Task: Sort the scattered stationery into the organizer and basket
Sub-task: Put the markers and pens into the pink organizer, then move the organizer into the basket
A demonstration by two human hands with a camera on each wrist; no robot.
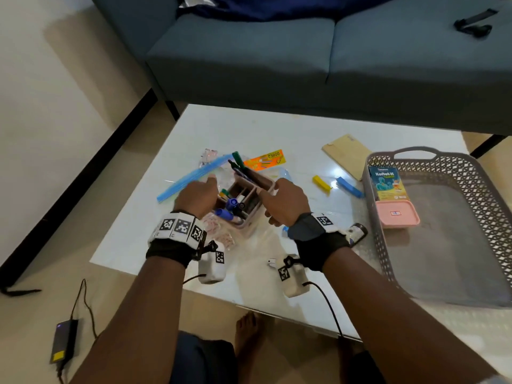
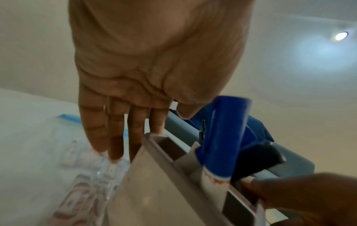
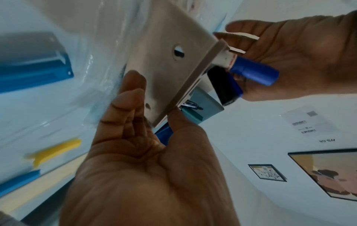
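A pink organizer (image 1: 250,217) stands mid-table, tilted toward me, with blue-capped markers (image 1: 225,214) and green pens (image 1: 237,159) in its compartments. My left hand (image 1: 198,196) lies against its left wall with straight fingers (image 2: 115,137), thumb beside a blue cap (image 2: 222,137). My right hand (image 1: 285,202) pinches the right wall (image 3: 170,68), fingers (image 3: 131,91) outside, thumb at the rim. The grey basket (image 1: 371,189) sits at the right, holding a medicine box (image 1: 388,184) and a pink box (image 1: 396,214).
A yellow clip (image 1: 322,184), a blue clip (image 1: 349,187) and a brown envelope (image 1: 346,153) lie between organizer and basket. An orange packet (image 1: 264,159), a blue-edged zip bag (image 1: 194,176) and small clear packets (image 1: 219,236) surround the organizer. A sofa (image 1: 277,65) stands behind the table.
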